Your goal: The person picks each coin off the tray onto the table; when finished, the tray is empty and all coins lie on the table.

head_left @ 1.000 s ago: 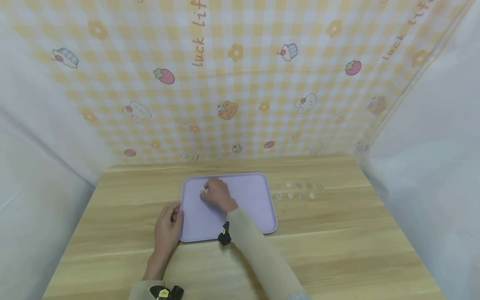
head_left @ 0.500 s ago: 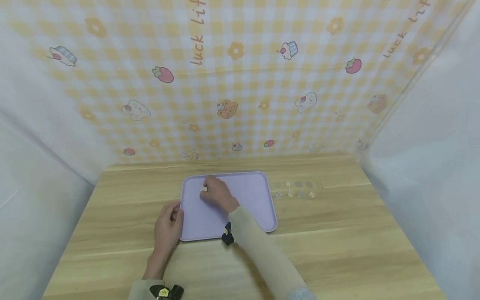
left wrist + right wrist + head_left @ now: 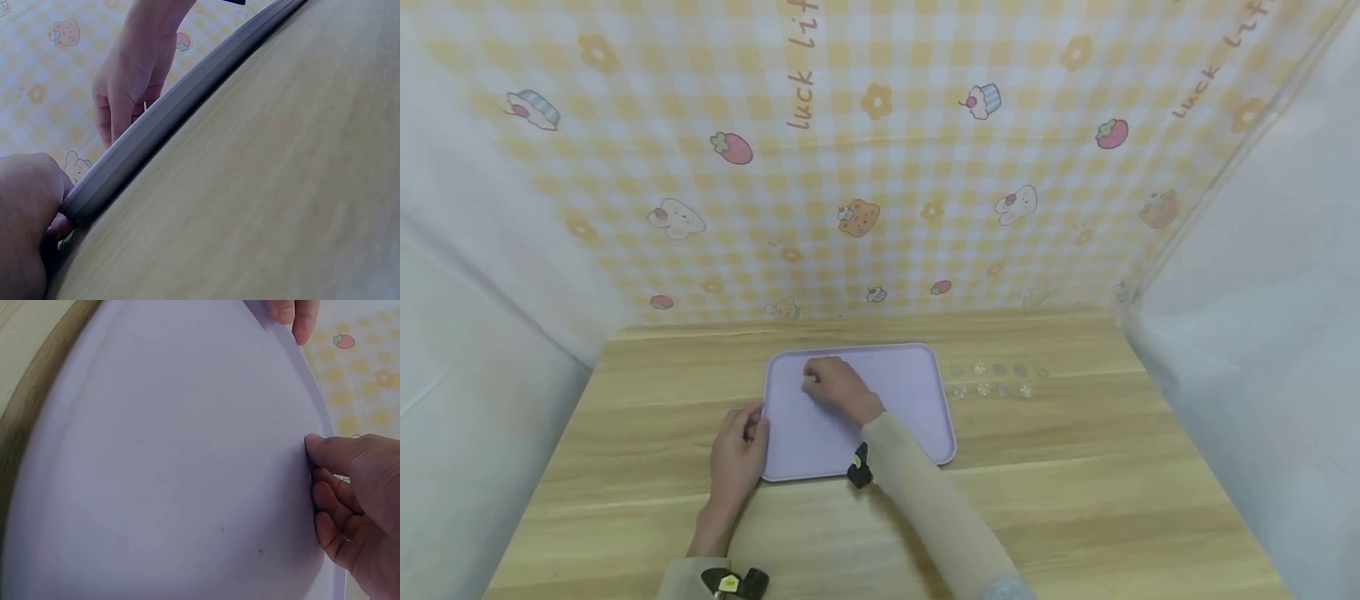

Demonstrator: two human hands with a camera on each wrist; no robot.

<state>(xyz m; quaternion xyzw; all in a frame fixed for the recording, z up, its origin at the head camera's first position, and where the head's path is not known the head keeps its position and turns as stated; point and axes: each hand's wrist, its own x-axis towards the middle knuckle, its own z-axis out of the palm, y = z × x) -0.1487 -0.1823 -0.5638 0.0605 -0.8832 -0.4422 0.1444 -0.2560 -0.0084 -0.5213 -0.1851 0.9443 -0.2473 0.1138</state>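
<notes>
A lilac tray (image 3: 895, 400) lies on the wooden table. At its left edge my left hand (image 3: 737, 450) grips the rim; in the left wrist view the fingers of that hand (image 3: 28, 212) curl around the tray's edge (image 3: 140, 137). Over the tray's upper left part, my right hand (image 3: 841, 387) pinches a small pale, clear-looking piece (image 3: 809, 379) between thumb and fingertips. Most of the piece is hidden by the fingers. In the right wrist view, the right hand (image 3: 356, 500) is close above the tray surface with its fingers curled.
Several small clear round pieces (image 3: 982, 389) lie in two rows on the table, just right of the tray. A yellow checked cloth (image 3: 880, 167) hangs behind the table, with white cloth (image 3: 1247, 333) at the sides.
The piece in the right hand's fingers shows less than before, now mostly covered. The right hand and forearm have shifted slightly to the right. The left hand stays at the tray's edge.
</notes>
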